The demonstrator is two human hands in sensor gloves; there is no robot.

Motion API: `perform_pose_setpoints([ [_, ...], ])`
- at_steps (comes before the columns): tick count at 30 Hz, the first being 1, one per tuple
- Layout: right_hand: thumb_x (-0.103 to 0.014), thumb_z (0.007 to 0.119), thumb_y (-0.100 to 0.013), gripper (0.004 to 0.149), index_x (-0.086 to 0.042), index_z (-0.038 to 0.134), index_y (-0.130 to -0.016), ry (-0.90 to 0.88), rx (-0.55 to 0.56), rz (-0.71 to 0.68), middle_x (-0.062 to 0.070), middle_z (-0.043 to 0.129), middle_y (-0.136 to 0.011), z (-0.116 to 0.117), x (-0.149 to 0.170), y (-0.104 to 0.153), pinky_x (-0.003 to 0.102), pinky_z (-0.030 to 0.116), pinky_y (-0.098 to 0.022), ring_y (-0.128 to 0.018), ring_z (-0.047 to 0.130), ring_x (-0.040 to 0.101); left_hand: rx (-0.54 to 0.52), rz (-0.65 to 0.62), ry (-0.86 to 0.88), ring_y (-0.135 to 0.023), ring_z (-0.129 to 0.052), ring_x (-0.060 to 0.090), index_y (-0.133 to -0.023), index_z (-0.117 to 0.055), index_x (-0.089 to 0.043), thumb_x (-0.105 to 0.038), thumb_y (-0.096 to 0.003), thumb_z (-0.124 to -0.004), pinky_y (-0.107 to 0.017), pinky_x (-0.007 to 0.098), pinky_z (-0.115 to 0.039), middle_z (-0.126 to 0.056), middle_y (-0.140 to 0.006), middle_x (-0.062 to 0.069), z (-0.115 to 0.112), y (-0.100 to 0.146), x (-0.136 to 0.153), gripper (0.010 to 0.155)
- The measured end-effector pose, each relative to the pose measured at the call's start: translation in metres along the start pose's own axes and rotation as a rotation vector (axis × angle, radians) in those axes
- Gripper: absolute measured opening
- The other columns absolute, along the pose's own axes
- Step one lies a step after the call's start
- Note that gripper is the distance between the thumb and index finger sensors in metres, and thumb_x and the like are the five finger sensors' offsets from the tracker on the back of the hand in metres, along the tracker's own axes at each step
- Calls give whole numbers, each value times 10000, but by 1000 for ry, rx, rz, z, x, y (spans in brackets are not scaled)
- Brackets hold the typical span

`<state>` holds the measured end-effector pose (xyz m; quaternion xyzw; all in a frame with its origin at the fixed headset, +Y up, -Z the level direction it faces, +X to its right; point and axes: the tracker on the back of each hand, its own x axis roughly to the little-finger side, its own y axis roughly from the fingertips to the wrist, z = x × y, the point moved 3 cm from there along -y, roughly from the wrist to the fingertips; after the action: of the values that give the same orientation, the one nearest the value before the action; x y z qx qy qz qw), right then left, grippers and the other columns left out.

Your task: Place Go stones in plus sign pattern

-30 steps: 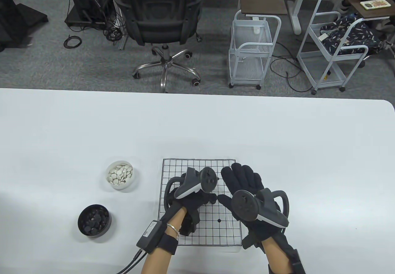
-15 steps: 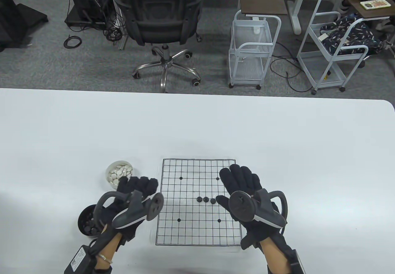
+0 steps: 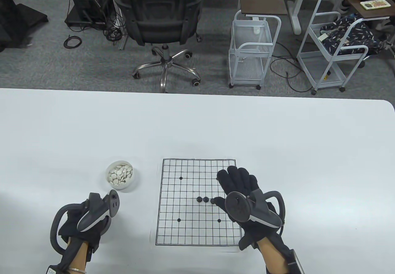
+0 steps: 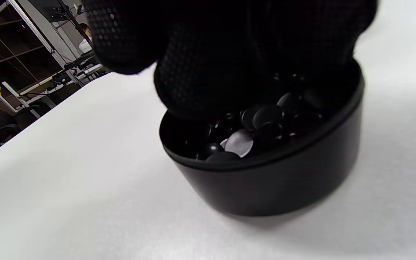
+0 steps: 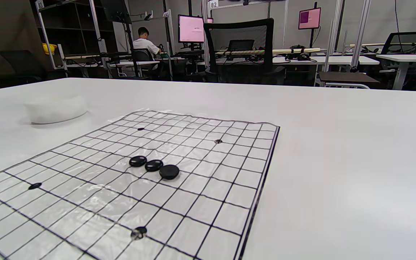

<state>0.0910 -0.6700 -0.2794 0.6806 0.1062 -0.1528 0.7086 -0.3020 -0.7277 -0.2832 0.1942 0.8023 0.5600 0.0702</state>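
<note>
The Go board [image 3: 185, 227] is a printed grid sheet on the white table. Three black stones [image 3: 206, 199] lie in a row near its middle, and they also show in the right wrist view [image 5: 154, 165]. My right hand [image 3: 236, 183] rests flat on the board's right side, fingers spread, thumb tip beside the rightmost stone. My left hand [image 3: 88, 221] covers the black bowl in the table view. In the left wrist view its fingers [image 4: 211, 65] reach into the black bowl [image 4: 265, 184] of black stones [image 4: 265, 117]. Any stone between them is hidden.
A white bowl of white stones [image 3: 120, 175] stands left of the board, just beyond my left hand; it appears blurred in the right wrist view [image 5: 56, 108]. An office chair [image 3: 160, 24] and wire carts stand beyond the table's far edge.
My left hand has left the board's middle and moved left and toward me onto the black bowl, uncovering the three stones. My right hand has shifted slightly left.
</note>
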Motion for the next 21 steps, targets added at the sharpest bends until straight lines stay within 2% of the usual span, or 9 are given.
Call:
perform_pose_setpoints([
  [4, -551, 481, -582, 749, -157, 241, -1172, 2, 1, 1, 233, 319, -1198, 0, 0, 0, 576, 370, -764, -1092, 362, 510, -33, 31, 6, -449, -1038, 13, -895, -775, -278, -526, -397, -770, -524, 325, -864, -1020, -733, -109, 3, 4, 7, 556],
  [8, -552, 481, -582, 748, -159, 243, -1172, 2, -2, 0, 233, 323, -1197, 0, 0, -1, 577, 371, -764, -1092, 364, 511, 22, 22, 15, -397, -1054, 12, -830, -843, -275, -534, -392, -773, -485, 321, -882, -1062, -652, -105, -5, -2, 6, 514],
  [11, -551, 481, -582, 747, -160, 242, -1172, 2, -5, 1, 232, 319, -1198, 0, 0, -1, 577, 371, -764, -1091, 365, 511, 83, 34, -43, -377, -1053, 5, -856, -841, -258, -559, -383, -764, -470, 312, -890, -1069, -666, -98, -16, -10, 1, 565],
  [12, -551, 481, -582, 747, -160, 242, -1172, 1, -5, 1, 231, 322, -1198, 0, 0, -1, 576, 371, -764, -1091, 364, 512, 126, 32, -38, -349, -1033, 5, -850, -840, -225, -546, -395, -754, -462, 311, -886, -1064, -632, -62, -21, -15, -1, 564],
  [14, -551, 481, -581, 748, -158, 244, -1172, 1, -7, 2, 232, 320, -1198, 1, 0, -1, 576, 371, -764, -1091, 364, 512, 138, 42, -24, -323, -1019, 17, -808, -854, -191, -576, -394, -732, -452, 316, -880, -1060, -599, -47, -23, -19, -2, 578],
  [21, -552, 481, -581, 748, -158, 245, -1172, -1, -12, 8, 233, 322, -1197, 1, 2, -1, 576, 371, -764, -1092, 364, 512, 117, 43, -113, -275, -1016, 10, -755, -874, -168, -527, -414, -728, -434, 300, -884, -1066, -515, -35, -25, -22, -11, 517],
])
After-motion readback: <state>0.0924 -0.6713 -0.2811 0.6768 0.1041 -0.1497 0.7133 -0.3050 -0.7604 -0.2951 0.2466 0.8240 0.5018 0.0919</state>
